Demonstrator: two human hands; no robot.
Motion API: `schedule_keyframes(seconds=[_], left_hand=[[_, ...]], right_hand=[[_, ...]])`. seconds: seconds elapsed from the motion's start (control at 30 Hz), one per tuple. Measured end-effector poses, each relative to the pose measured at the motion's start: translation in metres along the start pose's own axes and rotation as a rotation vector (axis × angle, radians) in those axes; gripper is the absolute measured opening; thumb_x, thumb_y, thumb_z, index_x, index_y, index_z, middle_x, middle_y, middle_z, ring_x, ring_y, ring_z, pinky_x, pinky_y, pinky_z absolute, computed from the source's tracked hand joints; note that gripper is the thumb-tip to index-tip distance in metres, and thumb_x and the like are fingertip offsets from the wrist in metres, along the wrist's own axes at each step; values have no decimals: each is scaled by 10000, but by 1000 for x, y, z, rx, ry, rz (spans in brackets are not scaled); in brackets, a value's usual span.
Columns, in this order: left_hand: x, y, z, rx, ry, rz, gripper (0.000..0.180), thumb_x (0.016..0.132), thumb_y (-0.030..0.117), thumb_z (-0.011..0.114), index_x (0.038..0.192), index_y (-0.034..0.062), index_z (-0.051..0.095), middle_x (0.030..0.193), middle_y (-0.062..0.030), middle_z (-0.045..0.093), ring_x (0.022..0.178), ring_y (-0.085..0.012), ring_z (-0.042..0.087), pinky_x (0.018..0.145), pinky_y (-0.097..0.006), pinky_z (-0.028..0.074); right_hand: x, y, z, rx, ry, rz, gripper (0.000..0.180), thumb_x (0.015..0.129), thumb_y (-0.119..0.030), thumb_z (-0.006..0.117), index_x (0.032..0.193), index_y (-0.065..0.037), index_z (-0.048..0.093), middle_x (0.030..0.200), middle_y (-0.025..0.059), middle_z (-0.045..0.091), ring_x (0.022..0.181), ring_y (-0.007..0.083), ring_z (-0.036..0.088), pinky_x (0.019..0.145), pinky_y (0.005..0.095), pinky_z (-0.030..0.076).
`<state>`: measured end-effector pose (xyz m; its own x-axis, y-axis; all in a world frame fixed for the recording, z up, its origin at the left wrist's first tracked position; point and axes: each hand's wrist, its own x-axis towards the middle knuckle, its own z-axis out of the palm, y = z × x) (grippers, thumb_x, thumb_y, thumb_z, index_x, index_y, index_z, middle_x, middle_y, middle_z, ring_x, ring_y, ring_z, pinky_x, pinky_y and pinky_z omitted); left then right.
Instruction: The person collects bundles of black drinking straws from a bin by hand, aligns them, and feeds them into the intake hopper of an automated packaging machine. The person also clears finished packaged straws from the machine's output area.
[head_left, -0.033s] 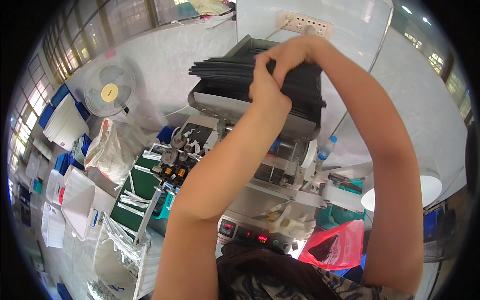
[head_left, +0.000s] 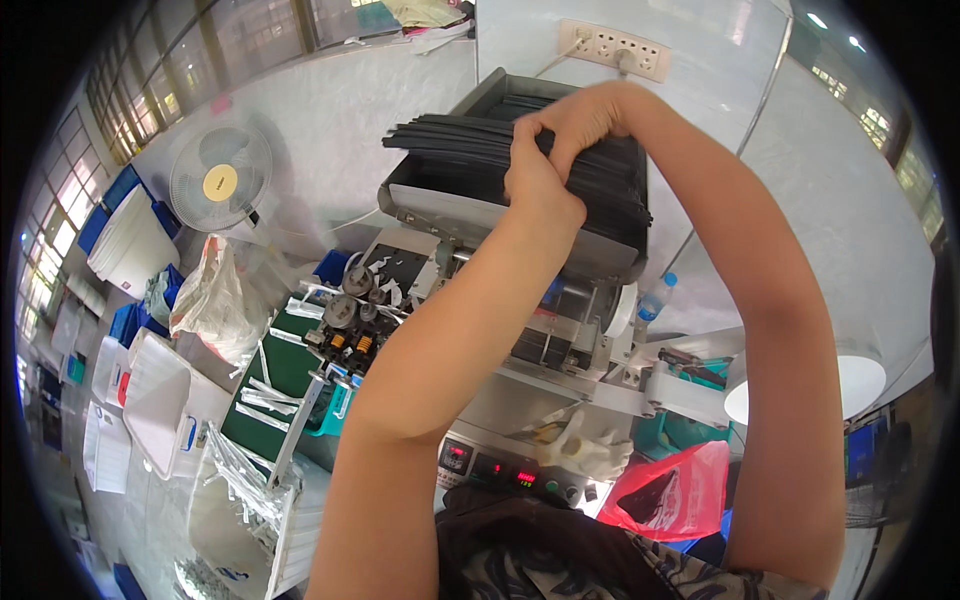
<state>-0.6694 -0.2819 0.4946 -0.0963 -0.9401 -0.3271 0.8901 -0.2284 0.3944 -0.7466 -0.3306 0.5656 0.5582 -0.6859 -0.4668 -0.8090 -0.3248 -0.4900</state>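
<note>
A bundle of thin black straw-like sticks [head_left: 450, 139] lies slantwise over a grey metal hopper [head_left: 440, 205], its left ends sticking out past the hopper's side. My left hand [head_left: 536, 165] is closed on the bundle near its middle, the thumb side up. Just beyond it, my right hand [head_left: 588, 118] bends over the bundle with its fingers curled down onto it, touching or nearly touching the left. More black sticks [head_left: 615, 195] fill the hopper beneath and to the right. My hands hide part of the bundle.
Below the hopper stands a machine with rollers [head_left: 345, 310] and a lit control panel [head_left: 500, 470]. A green conveyor belt [head_left: 275, 375] carries white wrapped strips. Around it are a fan [head_left: 220, 180], a water bottle [head_left: 655, 297], a red plastic bag [head_left: 680, 485] and a wall socket strip [head_left: 610, 48].
Both hands and the bundle sit very slightly lower and farther right in the picture. The grip looks the same.
</note>
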Motion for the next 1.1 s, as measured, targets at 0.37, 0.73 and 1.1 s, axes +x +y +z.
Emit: schedule_keyframes(seconds=[0.37, 0.73, 1.1], left_hand=[[-10, 68, -4, 1178, -698, -118, 450, 745, 313, 627, 1059, 12, 512, 1024, -137, 530, 869, -238, 525, 814, -318, 426], [16, 158, -81, 2246, -885, 1174, 864, 642, 516, 672, 1306, 71, 344, 1360, -183, 299, 1303, -320, 193, 1027, -521, 146], [19, 156, -74, 1987, -693, 1290, 1088, 495, 522, 755, 1330, 32, 258, 1387, -177, 243, 1311, -332, 170, 1007, -566, 100]], right_hand=[[28, 39, 23, -305, 118, -43, 739, 537, -268, 764, 1195, -92, 478, 1109, 162, 547, 1040, 280, 504, 898, 346, 384], [-12, 18, 63, -405, 211, 156, 1123, 555, -207, 766, 1391, -166, 19, 1420, 189, 122, 1314, 368, 94, 1035, 509, 175], [40, 33, 25, -421, 349, 236, 1274, 434, -420, 814, 1395, -175, 15, 1424, 207, 84, 1316, 385, 32, 1015, 589, 103]])
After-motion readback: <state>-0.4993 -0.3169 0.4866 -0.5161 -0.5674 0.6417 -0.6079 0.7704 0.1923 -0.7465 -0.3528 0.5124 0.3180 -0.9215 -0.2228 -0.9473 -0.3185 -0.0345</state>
